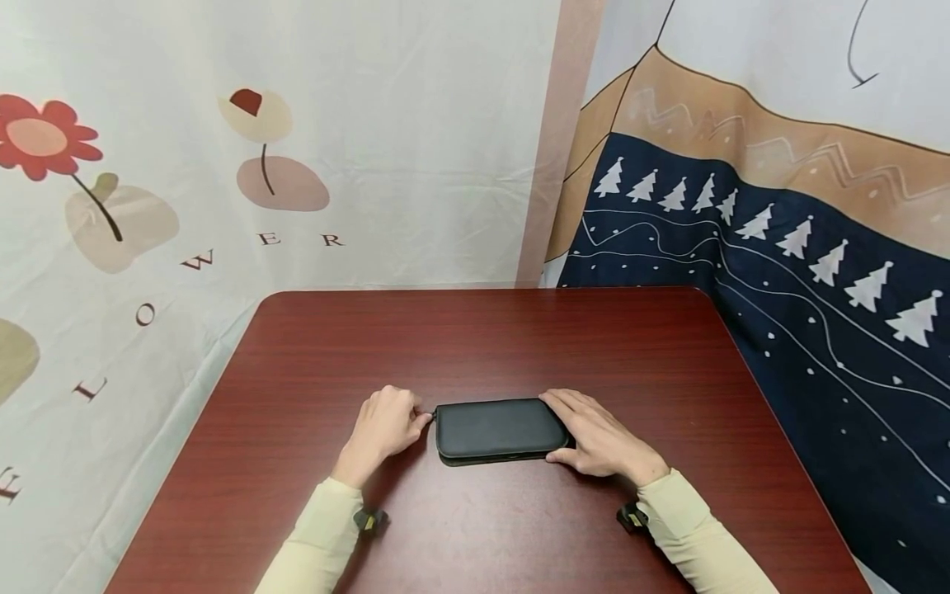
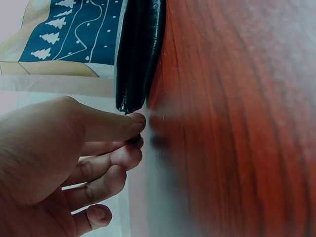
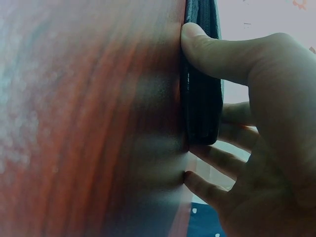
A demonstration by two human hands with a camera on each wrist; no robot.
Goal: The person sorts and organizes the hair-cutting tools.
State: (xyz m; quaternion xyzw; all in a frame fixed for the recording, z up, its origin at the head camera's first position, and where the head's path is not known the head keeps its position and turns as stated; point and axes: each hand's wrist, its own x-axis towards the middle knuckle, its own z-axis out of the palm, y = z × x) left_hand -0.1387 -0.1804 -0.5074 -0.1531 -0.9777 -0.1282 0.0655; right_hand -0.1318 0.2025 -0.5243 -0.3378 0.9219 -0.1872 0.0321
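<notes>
A black zip-around wallet point(image 1: 500, 429) lies flat on the table, long side across. At its left end my left hand point(image 1: 384, 429) pinches the small dark zipper pull point(image 2: 133, 139) between thumb and index finger, the other fingers loosely bent. A zipper track point(image 2: 127, 89) runs along the wallet's edge in the left wrist view. My right hand point(image 1: 604, 437) holds the wallet's right end, thumb on the near edge and fingers over the far side. In the right wrist view the thumb point(image 3: 202, 47) presses the wallet's side. Most of the pull is hidden by the fingers.
The reddish-brown wooden table point(image 1: 475, 338) has rounded far corners. Behind it hangs a pale curtain point(image 1: 416, 148) with printed flowers, and to the right a navy cloth point(image 1: 779, 330) with white trees. Each wrist wears a small dark camera point(image 1: 370, 520).
</notes>
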